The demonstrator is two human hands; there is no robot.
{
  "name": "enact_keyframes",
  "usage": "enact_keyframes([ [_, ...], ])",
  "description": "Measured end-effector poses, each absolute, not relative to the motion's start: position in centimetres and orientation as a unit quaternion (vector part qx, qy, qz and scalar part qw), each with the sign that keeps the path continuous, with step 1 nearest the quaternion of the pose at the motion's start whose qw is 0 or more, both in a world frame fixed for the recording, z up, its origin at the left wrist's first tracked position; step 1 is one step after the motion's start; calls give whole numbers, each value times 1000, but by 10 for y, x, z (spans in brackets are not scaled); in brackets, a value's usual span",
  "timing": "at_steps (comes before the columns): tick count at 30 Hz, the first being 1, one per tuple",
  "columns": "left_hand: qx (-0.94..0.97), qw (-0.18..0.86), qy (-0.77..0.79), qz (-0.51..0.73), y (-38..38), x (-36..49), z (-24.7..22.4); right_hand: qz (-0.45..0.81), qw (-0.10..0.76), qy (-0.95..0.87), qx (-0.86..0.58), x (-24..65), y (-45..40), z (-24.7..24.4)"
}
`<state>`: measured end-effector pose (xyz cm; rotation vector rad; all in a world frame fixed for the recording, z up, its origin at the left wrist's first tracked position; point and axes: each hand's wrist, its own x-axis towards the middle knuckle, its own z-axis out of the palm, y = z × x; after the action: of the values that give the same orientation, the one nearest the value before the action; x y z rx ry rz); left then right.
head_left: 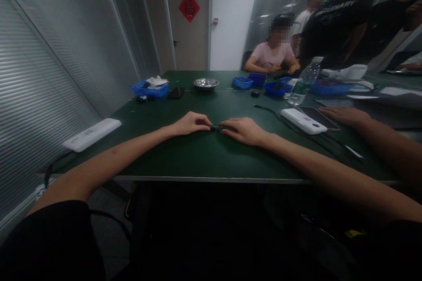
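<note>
My left hand (191,124) is closed in a pinch, thumb and index finger on the left end of a small dark stick-like piece (216,128). From the other side, the fingertips of my right hand (245,131) close on its right end. The piece lies low, at or just above the green table (198,158); its exact kind is too small and dim to make out. My two hands face each other with a narrow gap between their fingertips. Both forearms reach in over the table's front edge.
A white power strip (92,135) lies left; a white power bank (303,121) and phone (319,117) lie right, near another person's hand (349,116). Behind are a metal bowl (206,84), blue trays (242,82), a computer mouse (255,93) and a tilted water bottle (305,81).
</note>
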<state>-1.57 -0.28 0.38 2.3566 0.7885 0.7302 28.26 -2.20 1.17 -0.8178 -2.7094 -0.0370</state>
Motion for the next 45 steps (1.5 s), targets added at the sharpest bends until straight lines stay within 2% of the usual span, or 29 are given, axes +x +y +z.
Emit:
enact_keyframes([
  [8, 870, 292, 286, 276, -6, -14, 4, 4, 162, -952, -261, 281, -27, 13],
  [19, 853, 353, 294, 247, -3, -16, 8, -73, 162, -942, -285, 277, -35, 13],
  [26, 882, 297, 262, 255, -12, -5, 7, -56, 158, -946, -279, 264, -37, 12],
  [45, 884, 284, 273, 251, 3, -21, 7, -27, 192, -936, -294, 282, -31, 18],
])
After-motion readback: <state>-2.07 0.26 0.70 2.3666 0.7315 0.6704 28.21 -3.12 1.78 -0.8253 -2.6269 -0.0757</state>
